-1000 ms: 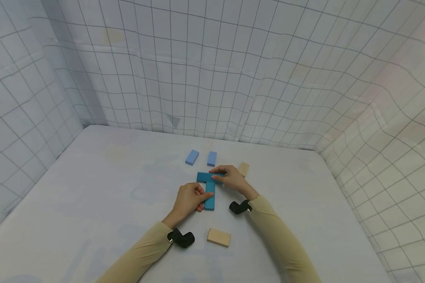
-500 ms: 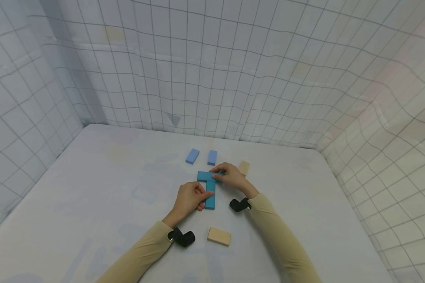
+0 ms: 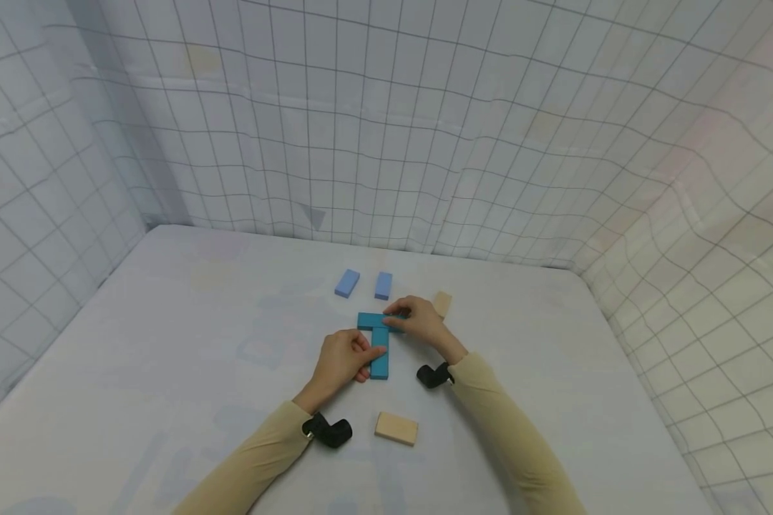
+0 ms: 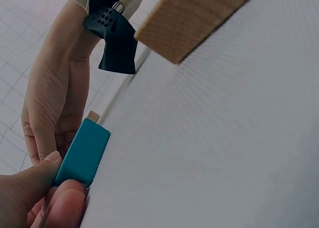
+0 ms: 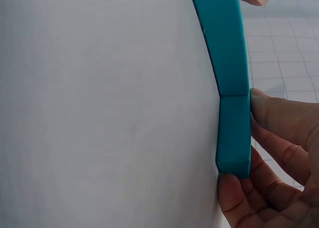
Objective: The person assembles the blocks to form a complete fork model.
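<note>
Two teal rectangular blocks lie on the white table in a T shape, seen in the head view. My right hand holds the right end of the crosswise block, thumb on top and a finger at its end face. With its thumb on the upper face and curled fingers at the side, my left hand grips the lengthwise block. In the right wrist view, the lengthwise block touches the crosswise block along a thin seam. The left wrist view shows the lengthwise block's end.
Two light-blue blocks, a left one and a right one, lie beyond the T. One wooden block is behind my right hand; another wooden block lies nearer, between the forearms. A gridded white curtain surrounds the table.
</note>
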Motion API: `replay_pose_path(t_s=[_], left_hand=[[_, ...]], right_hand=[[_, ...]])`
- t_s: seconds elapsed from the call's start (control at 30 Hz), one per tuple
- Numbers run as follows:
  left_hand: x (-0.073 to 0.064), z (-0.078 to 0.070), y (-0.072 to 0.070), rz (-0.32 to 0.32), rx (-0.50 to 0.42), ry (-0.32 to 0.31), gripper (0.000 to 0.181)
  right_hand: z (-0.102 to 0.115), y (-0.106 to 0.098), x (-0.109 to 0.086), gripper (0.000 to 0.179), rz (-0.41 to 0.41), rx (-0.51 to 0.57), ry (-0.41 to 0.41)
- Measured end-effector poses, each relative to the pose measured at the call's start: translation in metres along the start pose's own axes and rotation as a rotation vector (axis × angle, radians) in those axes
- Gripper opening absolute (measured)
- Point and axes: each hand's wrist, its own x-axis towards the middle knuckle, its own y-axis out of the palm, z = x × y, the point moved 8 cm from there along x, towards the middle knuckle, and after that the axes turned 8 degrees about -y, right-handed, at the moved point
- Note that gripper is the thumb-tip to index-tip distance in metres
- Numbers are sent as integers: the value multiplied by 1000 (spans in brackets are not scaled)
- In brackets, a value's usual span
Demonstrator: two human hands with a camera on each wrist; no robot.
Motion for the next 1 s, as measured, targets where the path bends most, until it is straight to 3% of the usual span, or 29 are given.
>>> replay_pose_path(t_s=[0.63,1.0], left_hand=[[0,4,-1,-15,-83,-26,29],[2,6,0,-18,-81,-22,28]], right_hand=[[-2,3,-4,17,-7,-9,-17],[-1,2,-7,19,-10,14,-19]])
